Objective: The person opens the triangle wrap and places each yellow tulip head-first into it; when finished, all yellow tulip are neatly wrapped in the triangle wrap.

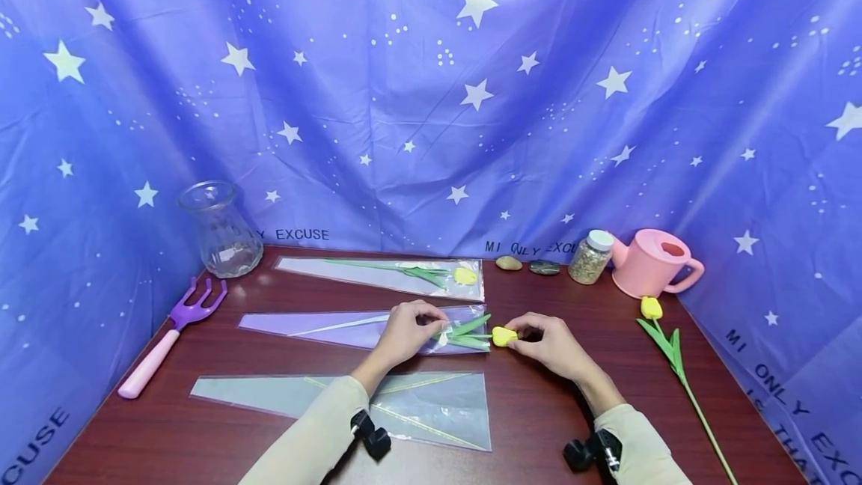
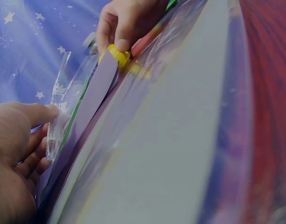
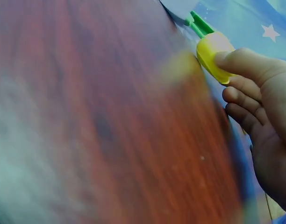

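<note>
In the head view, my right hand [image 1: 555, 346] pinches the yellow bloom of an artificial tulip [image 1: 502, 335] between thumb and fingers. The tulip's stem and part of its green leaves lie inside a purple flower sleeve [image 1: 266, 322], while the bloom is outside its wide right end. My left hand [image 1: 404, 334] is over that sleeve near its mouth. Seen from the left wrist, its thumb and fingers pinch the clear film [image 2: 59, 114], lifted off the purple backing. The right wrist view shows the thumb [image 3: 246, 63] against the bloom [image 3: 210, 51].
Behind lies a sleeve [image 1: 310, 266] with another yellow tulip inside; a grey sleeve [image 1: 242, 389] lies in front. A glass vase [image 1: 229, 242] and purple hand fork [image 1: 191, 311] stand left. Stones [image 1: 509, 263], a jar [image 1: 590, 260], a pink watering can [image 1: 649, 268] and a loose tulip [image 1: 673, 354] are right.
</note>
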`<state>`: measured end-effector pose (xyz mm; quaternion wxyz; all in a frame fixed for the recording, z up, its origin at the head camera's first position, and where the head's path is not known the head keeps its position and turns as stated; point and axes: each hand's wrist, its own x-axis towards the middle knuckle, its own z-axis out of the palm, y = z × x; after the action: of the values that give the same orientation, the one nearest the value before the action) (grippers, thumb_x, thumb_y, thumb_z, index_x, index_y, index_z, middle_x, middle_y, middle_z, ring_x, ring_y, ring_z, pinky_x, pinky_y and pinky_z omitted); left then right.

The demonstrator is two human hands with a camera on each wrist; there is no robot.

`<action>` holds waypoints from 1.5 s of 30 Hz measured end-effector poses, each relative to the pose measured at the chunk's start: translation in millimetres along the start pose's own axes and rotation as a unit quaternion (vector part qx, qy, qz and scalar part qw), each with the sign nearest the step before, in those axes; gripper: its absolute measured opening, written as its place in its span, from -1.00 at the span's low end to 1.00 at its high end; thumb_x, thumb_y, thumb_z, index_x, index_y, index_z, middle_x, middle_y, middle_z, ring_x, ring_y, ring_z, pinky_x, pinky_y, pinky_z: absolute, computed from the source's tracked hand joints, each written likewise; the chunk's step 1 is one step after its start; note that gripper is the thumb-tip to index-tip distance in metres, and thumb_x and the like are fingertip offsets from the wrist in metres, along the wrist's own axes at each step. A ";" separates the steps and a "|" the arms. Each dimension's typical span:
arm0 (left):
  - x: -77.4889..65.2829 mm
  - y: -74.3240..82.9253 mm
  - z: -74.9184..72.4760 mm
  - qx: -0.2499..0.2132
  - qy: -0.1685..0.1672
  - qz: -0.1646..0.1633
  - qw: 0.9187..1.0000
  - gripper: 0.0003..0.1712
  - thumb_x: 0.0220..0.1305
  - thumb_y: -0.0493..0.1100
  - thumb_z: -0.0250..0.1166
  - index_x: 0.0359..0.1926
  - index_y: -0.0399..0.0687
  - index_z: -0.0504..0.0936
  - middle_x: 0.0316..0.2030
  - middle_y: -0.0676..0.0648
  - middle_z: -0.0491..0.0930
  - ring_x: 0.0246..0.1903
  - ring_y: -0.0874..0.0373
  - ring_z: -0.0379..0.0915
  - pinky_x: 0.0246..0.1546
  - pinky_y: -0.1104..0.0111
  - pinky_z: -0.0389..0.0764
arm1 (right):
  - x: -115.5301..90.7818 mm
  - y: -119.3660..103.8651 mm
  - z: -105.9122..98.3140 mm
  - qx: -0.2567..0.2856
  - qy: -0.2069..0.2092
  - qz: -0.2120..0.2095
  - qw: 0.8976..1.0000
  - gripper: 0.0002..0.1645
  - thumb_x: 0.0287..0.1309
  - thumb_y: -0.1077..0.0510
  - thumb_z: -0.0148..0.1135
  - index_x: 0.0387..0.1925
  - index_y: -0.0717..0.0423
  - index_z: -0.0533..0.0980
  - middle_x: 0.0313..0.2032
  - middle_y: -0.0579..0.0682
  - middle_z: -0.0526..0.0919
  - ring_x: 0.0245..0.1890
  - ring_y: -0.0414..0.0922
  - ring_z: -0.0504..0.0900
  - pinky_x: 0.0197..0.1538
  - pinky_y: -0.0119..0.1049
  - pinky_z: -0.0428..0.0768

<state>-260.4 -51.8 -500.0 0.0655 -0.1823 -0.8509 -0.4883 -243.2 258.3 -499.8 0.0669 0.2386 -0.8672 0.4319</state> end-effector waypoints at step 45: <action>0.0 5.6 -1.5 -0.011 -0.003 -0.007 1.000 -0.95 0.28 -0.10 0.47 -0.24 0.13 0.84 -0.24 0.14 0.75 -0.40 0.32 0.51 -0.34 0.47 0.55 | 23.9 -20.7 38.1 0.086 0.012 0.043 0.995 -0.75 0.09 0.21 0.55 -0.13 0.07 0.78 -0.18 0.06 0.84 -0.20 -0.34 0.71 -0.09 -0.47 0.64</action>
<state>-258.4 -50.5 -494.7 0.0578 -0.1784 -0.8470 -0.4974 -251.0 209.5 -500.8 0.0375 0.2008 -0.8353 0.5105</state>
